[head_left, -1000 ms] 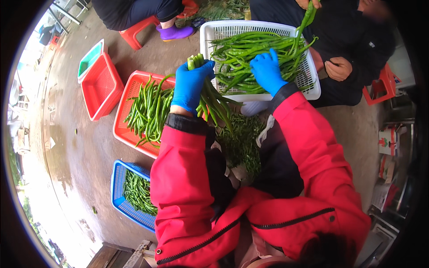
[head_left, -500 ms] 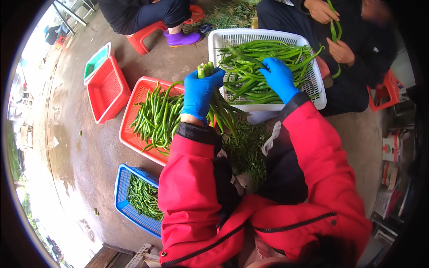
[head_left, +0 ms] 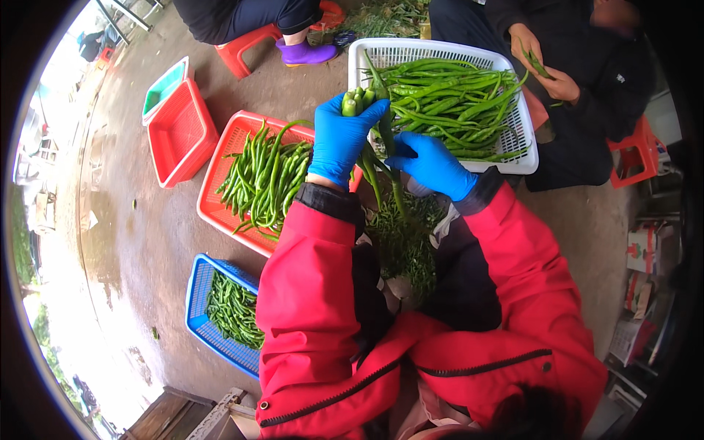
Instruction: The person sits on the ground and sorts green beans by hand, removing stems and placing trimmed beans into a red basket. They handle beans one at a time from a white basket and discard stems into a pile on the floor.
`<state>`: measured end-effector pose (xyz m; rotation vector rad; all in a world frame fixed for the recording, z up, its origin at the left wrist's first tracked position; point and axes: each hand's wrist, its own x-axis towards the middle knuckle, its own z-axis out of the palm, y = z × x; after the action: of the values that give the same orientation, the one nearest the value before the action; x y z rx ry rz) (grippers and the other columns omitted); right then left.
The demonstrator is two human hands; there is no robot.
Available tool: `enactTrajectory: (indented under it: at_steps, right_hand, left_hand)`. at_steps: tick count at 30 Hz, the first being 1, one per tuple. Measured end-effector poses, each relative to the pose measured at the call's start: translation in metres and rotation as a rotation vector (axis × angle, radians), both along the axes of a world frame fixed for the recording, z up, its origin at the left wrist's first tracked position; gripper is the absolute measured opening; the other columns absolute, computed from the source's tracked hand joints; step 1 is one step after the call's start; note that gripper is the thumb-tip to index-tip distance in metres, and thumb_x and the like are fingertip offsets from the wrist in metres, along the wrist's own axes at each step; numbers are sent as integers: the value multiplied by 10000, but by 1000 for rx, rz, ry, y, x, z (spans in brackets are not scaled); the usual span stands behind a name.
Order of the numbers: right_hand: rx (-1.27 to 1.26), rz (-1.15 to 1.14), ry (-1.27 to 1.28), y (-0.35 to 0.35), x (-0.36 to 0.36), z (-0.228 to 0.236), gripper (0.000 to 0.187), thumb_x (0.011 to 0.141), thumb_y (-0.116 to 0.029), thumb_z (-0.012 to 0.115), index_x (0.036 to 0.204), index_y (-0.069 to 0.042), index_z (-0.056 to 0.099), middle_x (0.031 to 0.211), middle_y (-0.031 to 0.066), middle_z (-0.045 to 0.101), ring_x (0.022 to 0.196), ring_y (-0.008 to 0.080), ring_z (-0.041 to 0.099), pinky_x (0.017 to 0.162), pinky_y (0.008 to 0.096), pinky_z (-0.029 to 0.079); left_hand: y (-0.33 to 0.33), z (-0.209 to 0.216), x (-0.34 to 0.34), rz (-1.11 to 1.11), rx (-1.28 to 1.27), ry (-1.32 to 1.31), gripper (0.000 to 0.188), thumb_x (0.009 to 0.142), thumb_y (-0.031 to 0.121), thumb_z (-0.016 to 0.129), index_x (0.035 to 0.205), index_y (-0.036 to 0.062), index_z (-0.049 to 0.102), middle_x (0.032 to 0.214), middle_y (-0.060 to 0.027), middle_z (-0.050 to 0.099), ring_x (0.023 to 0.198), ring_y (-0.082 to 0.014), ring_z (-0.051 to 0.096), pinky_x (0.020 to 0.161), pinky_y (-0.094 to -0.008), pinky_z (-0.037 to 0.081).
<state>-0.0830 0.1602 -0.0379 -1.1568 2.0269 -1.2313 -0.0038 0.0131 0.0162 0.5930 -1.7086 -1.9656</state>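
Observation:
My left hand (head_left: 341,136), in a blue glove, is closed around a bunch of long green chili peppers (head_left: 359,101), stem ends up and tips hanging below. Close beside it, my right hand (head_left: 436,167), gloved too, has its fingers closed on a long pepper against the bunch; part of the grip is hidden. Loose long peppers (head_left: 458,103) fill much of the white basket (head_left: 524,158) ahead on the right. A red basket (head_left: 207,209) by my left wrist holds more long peppers (head_left: 268,176).
Short green peppers (head_left: 233,312) lie in a blue basket (head_left: 196,301) at lower left. Red (head_left: 180,132) and green (head_left: 165,88) baskets stand farther left. Green scraps (head_left: 403,242) are heaped between my legs. Two people sit opposite; one person's hands (head_left: 550,70) hold a green pepper.
My right hand has drawn back from the white basket to the bunch, bringing a long pepper. The left hand keeps its hold. The hands of the person opposite have come lower.

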Motion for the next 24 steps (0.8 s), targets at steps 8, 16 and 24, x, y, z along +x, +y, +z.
enactTrajectory:
  at_steps: [8,16,24]
  right_hand:
    - [-252,-283,764,5,-30,36,252,797,-167,620,1045,-120,622,1103,69,586,950,268,565,811,366,446]
    - [-49,41,1389,4,-43,32,289,749,-161,546,1004,-248,651,1288,-14,502,1213,218,399,1029,407,305]
    - [-106,243,1378,13,-47,21,231,748,-136,517,954,-160,621,811,-13,511,844,166,528,994,365,338]
  left_hand:
    - [1,-19,-8,-148,-382,-182,243,742,144,735,888,-32,650,788,-40,661,698,-78,584,646,-250,484]
    - [1,-31,-6,-292,-958,-397,322,710,330,712,858,47,670,763,-212,622,715,-373,604,643,-403,490]
    - [-11,-38,-2,-527,-817,-301,322,739,240,734,965,25,651,749,-149,636,632,-199,589,653,-323,483]
